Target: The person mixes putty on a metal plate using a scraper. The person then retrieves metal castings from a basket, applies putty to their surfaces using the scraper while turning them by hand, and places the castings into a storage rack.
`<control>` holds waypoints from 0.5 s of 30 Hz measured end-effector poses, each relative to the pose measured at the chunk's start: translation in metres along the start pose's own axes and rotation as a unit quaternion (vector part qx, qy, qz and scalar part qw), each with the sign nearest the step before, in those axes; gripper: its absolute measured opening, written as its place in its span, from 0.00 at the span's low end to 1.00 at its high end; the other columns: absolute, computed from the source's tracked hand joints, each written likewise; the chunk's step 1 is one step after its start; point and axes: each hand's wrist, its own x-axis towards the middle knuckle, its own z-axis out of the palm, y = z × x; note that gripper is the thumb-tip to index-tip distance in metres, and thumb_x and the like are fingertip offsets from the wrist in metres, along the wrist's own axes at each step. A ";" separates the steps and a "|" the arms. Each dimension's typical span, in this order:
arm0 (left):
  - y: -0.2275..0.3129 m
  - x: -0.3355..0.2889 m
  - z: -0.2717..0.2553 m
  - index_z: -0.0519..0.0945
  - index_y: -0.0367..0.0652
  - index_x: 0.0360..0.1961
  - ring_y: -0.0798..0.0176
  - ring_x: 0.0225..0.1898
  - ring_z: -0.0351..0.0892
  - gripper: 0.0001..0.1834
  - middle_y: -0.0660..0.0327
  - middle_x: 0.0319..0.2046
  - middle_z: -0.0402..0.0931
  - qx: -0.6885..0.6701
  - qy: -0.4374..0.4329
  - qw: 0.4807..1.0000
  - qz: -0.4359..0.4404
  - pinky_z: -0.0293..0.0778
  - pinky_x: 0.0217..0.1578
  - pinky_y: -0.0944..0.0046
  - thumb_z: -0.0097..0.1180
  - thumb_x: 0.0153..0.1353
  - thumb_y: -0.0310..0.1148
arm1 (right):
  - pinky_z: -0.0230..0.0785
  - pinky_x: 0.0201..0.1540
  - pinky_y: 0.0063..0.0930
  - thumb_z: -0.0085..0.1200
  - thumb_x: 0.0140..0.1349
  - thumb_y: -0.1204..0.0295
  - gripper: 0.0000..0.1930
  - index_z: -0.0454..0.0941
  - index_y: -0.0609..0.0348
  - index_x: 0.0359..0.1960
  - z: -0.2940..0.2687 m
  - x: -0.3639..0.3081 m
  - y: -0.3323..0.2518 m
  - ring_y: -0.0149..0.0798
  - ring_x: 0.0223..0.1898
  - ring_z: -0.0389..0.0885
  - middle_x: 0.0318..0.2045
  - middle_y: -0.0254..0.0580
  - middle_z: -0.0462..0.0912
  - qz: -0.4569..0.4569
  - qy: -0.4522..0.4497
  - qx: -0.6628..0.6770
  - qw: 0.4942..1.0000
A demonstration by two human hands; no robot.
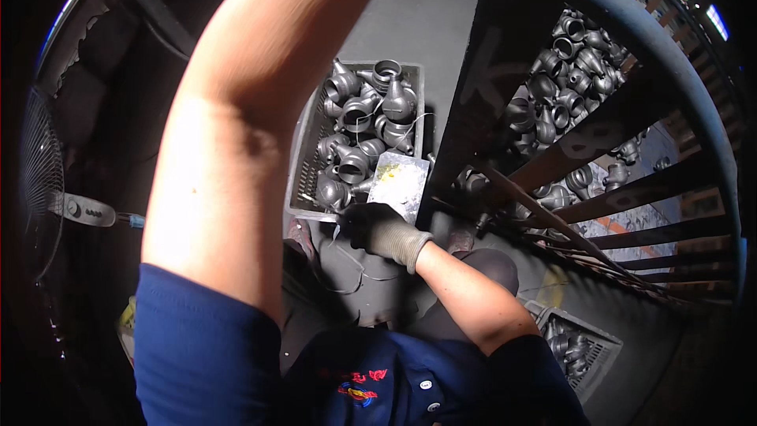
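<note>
My left arm (221, 158) reaches up across the view, and its hand lies beyond the top edge. My right hand (378, 233), in a glove with a pale cuff and dark fingers, is at the near edge of a grey plastic crate (419, 83). Its fingers look curled together, but they are too dark to show what they hold. Just beyond that hand, a pale rectangular plate (402, 189) with yellow marks lies over the crate's near right corner. Grey metal castings (398, 102), rounded with open necks, fill the crate. Thin wire (347, 290) loops below the right hand.
On the right stands a large slatted metal bin (583, 146) with a blue curved rim, holding many similar castings (579, 63). A smaller crate (603, 355) of castings sits at the lower right. At the left is a fan (39, 166) with a pale control box (87, 209).
</note>
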 end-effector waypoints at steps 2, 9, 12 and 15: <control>-0.015 -0.014 -0.073 0.79 0.41 0.37 0.76 0.24 0.71 0.10 0.67 0.25 0.76 0.112 0.063 0.992 -0.020 0.67 0.24 0.75 0.56 0.59 0.35 | 0.70 0.43 0.41 0.49 0.54 0.65 0.12 0.78 0.61 0.33 -0.042 0.019 -0.059 0.54 0.38 0.79 0.32 0.55 0.80 0.258 -0.120 0.172 0.943; -0.214 -0.212 -0.188 0.78 0.40 0.38 0.73 0.18 0.71 0.12 0.61 0.25 0.78 0.211 0.060 0.854 -0.472 0.66 0.17 0.72 0.56 0.59 0.37 | 0.71 0.40 0.46 0.44 0.58 0.67 0.11 0.75 0.59 0.36 -0.013 0.000 -0.060 0.53 0.35 0.80 0.29 0.53 0.80 0.194 -0.200 0.005 0.960; -0.259 -0.261 -0.170 0.68 0.39 0.56 0.52 0.49 0.74 0.35 0.48 0.47 0.75 0.445 -0.058 0.759 -0.472 0.70 0.49 0.60 0.56 0.54 0.53 | 0.71 0.40 0.45 0.43 0.58 0.69 0.11 0.75 0.61 0.37 -0.006 0.007 -0.059 0.53 0.37 0.80 0.33 0.53 0.80 0.216 -0.267 0.038 0.938; -0.274 -0.282 -0.154 0.58 0.43 0.64 0.46 0.58 0.66 0.42 0.46 0.57 0.66 0.458 -0.131 0.738 -0.477 0.63 0.58 0.57 0.53 0.53 0.57 | 0.71 0.40 0.45 0.43 0.56 0.71 0.12 0.76 0.63 0.37 -0.007 0.016 -0.060 0.52 0.38 0.80 0.34 0.54 0.80 0.220 -0.307 0.037 0.925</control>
